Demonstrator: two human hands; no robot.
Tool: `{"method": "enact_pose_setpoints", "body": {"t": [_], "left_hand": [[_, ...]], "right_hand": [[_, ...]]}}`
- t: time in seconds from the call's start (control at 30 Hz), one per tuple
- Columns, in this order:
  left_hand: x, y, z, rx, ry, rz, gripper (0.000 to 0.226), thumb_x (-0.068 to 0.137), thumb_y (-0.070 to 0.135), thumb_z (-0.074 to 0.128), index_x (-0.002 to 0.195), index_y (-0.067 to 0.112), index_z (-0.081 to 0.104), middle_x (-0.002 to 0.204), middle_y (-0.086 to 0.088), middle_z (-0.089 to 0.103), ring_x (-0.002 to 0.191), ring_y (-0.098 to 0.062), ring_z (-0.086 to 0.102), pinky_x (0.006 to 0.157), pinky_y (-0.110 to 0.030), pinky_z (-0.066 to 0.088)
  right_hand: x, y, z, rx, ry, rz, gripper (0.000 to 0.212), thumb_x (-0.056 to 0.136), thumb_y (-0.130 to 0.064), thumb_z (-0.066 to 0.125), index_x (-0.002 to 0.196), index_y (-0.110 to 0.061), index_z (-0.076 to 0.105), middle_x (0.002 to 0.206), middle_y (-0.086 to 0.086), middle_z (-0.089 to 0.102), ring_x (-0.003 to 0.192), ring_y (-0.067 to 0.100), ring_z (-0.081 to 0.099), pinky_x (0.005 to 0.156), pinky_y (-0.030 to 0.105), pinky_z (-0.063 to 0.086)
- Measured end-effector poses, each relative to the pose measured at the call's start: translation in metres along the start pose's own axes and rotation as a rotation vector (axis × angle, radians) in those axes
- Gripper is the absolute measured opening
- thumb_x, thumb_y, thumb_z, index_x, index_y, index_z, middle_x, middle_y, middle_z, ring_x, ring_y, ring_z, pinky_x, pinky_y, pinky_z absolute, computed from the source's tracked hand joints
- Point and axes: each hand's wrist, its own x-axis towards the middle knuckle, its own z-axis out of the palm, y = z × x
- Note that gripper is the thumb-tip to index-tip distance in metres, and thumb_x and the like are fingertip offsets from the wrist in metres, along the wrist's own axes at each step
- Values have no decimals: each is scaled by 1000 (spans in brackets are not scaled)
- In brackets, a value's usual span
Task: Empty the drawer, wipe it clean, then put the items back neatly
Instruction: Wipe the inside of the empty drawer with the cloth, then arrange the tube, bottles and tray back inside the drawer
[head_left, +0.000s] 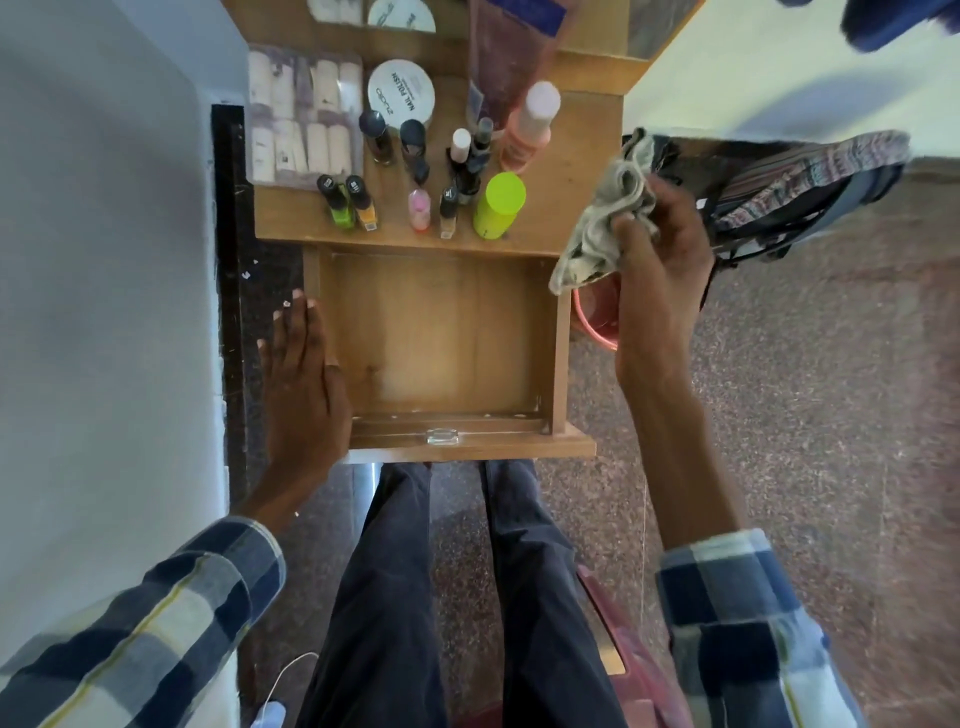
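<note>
Drawer (441, 332) sits empty; left hand (304, 374) lies flat on its side wall, right hand (660, 270) clutches a grey cloth (605, 223) (wiping could probably jolt the nail polish bottles (395, 182) nearby).

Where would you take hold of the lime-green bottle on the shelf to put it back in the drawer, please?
Grip the lime-green bottle round its broad cap, coming from above and the right. It stands upright at the right end of the front row, with small nail polish bottles close on its left and bare shelf to its right.
</note>
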Motion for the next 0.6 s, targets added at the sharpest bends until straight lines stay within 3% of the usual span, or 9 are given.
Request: {"method": "enact_pose_setpoints", "body": {"t": [0.07, 0.13, 0.23, 0.33, 0.47, 0.6], "left_hand": [[0, -1, 1, 5, 1, -4, 60, 116, 26, 25, 174, 14, 17, 182, -5, 13, 169, -27, 7, 135, -60, 12], [1, 0, 1, 6, 1, -5, 61, 115, 27, 24, 174, 14, 17, 182, -5, 13, 169, -26, 7, 136, -58, 11], [1, -1, 1, 15, 0, 0, 62, 115, 29, 23, 174, 15, 15, 182, -3, 10, 169, -25, 6, 137, -56, 9], [1, -2, 3, 16, 4, -2, 61, 115, 29, 23, 174, 15, 16, 182, -3, 11, 169, -24, 6, 137, -54, 8], [0, -3, 4, 22, 4, 3, 61, 115, 29, 24, 174, 14, 18, 182, -4, 12, 169, -25, 8, 137, -54, 8], [0, -4, 4, 19, -9, -19, 61, 116, 31, 22, 174, 17, 16, 183, -1, 11, 169, -22, 6, 137, -55, 8]], "right_hand": [[23, -8, 12, -140, 83, -104, 35, 91, -9, 61, 123, -15, 73, 112, -7, 77, 103, 9, 70, 95, 39, 59], [45, -15, 25, -247, 77, -172, 43, 93, -14, 59, 135, -14, 69, 123, -6, 74, 109, 4, 67, 95, 25, 57], [72, -17, 42, -509, -210, -103, 57, 100, -17, 54, 157, -14, 46, 139, -4, 62, 118, 9, 59, 92, 9, 47], [82, -11, 51, -707, -307, -164, 67, 95, -10, 46, 161, -12, 41, 159, 6, 52, 142, 24, 50, 118, 35, 41], [81, -5, 47, -898, -163, -288, 64, 89, 5, 47, 148, -19, 59, 148, 3, 60, 134, 28, 52, 106, 43, 45], [63, 15, 50, -953, -331, -328, 71, 88, 6, 45, 155, -17, 49, 154, 10, 39, 131, 34, 56, 107, 62, 49]]}}
